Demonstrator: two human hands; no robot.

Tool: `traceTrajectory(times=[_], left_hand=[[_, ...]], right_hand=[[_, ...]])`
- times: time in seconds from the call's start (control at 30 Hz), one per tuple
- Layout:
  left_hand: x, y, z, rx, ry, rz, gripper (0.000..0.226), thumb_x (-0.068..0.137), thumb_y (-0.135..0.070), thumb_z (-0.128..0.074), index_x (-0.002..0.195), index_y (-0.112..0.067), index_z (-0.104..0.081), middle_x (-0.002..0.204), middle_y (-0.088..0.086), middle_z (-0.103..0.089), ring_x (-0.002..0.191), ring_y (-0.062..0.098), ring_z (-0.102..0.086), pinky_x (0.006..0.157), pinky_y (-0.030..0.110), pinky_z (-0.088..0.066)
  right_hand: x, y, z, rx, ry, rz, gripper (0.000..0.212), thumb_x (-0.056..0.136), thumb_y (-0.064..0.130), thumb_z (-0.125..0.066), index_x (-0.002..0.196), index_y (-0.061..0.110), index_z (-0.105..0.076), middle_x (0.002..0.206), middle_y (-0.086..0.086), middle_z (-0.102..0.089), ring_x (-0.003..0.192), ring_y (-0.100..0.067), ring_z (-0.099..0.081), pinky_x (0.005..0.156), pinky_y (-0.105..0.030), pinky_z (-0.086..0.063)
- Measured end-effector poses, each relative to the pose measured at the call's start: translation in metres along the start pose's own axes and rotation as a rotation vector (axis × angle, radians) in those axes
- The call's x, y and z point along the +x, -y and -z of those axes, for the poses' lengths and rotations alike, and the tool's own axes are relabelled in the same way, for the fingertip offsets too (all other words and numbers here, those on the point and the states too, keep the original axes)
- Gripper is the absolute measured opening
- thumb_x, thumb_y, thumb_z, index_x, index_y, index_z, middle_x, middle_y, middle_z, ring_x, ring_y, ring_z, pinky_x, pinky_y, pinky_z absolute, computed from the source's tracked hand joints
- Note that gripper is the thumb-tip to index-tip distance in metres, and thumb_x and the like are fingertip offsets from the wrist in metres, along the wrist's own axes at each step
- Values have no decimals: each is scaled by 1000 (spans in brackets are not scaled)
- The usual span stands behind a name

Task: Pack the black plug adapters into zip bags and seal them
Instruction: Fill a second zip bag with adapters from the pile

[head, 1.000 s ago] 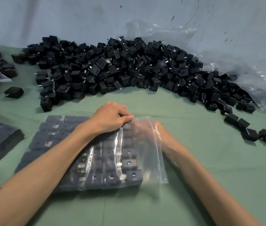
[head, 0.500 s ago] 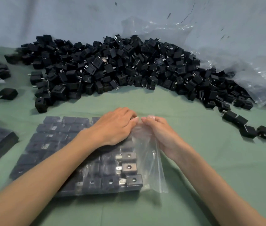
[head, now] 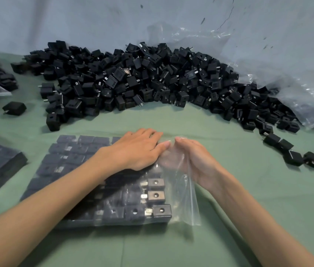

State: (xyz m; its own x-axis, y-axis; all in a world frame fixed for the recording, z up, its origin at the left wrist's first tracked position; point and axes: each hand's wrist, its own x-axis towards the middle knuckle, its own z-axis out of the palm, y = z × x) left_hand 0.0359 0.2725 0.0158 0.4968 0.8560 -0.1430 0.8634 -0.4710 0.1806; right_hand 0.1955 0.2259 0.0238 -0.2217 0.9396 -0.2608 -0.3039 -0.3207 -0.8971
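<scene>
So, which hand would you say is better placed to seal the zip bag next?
Probably the right hand: its fingertips pinch the far end of the zip bag's open edge, while the left hand lies flat on the packed adapters.

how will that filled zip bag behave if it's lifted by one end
Probably heavy for its size: the zip bag holds packed rows of black adapters. Likely to sag, since the film is thin and crumpled. The slack empty end may let adapters shift.
</scene>
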Motion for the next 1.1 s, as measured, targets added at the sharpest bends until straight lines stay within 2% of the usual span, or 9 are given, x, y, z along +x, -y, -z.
traceTrajectory(times=[0.13,0.27,0.43,0.6,0.7,0.8,0.87,1.0,1.1], left_hand=[[-17,-13,-15,144,-44,88,72,93,-52,4,153,-11,-1,159,9,-12,146,21,-9,118,42,-8],[-14,-10,-8,27,-13,92,73,92,-56,3,152,-14,6,161,5,1,148,16,3,119,37,1],[-13,-11,-12,13,9,108,79,87,-62,7,153,-18,5,162,2,1,147,15,2,119,39,1],[-10,-5,-7,-33,-90,108,84,84,-63,8,153,-16,3,161,2,-2,147,14,0,119,39,1],[-9,-10,-13,-10,-62,102,75,92,-57,3,153,-13,-1,161,2,-6,147,15,-4,119,43,-1],[-6,-14,-12,-46,-51,97,71,96,-54,-1,153,-13,-3,161,1,-8,147,14,-5,118,44,-1],[-6,-14,-9,-44,-56,87,70,96,-54,0,153,-13,-2,161,1,-7,147,13,-5,118,45,-1],[-13,-17,-6,-11,18,69,72,93,-56,3,152,-14,9,161,1,9,147,13,9,118,48,7],[-17,-27,-8,-23,102,52,67,96,-48,2,148,-9,19,157,6,22,144,17,22,117,48,11]], right_hand=[[4,0,-5,-5,-17,-92,37,103,16,-33,76,6,-58,85,-17,-73,73,-24,-72,60,-32,-58],[8,8,-4,39,-5,-85,44,101,11,-31,62,10,-52,82,-16,-71,74,-25,-72,67,-40,-60],[11,7,-6,-9,-34,-161,33,101,12,-31,73,10,-48,111,-24,-66,85,-28,-70,66,-40,-58],[20,12,-4,43,50,-126,54,101,14,-30,54,15,-58,97,-17,-72,87,-27,-71,78,-49,-55],[20,8,0,37,69,-198,45,100,15,-30,86,-1,-70,101,-17,-71,87,-25,-71,70,-40,-59],[20,16,6,-89,47,-230,47,101,18,-33,128,-18,-43,104,-21,-69,86,-26,-70,68,-38,-59],[17,20,5,-85,47,-235,51,101,24,-35,128,-18,-42,113,-24,-62,91,-28,-67,72,-38,-58],[-1,8,9,-90,113,-226,44,97,42,-41,94,4,-64,106,-13,-68,93,-25,-68,74,-35,-56],[-16,-4,6,-198,102,-119,33,94,37,-52,100,9,-69,109,-12,-69,101,-29,-67,75,-34,-58]])
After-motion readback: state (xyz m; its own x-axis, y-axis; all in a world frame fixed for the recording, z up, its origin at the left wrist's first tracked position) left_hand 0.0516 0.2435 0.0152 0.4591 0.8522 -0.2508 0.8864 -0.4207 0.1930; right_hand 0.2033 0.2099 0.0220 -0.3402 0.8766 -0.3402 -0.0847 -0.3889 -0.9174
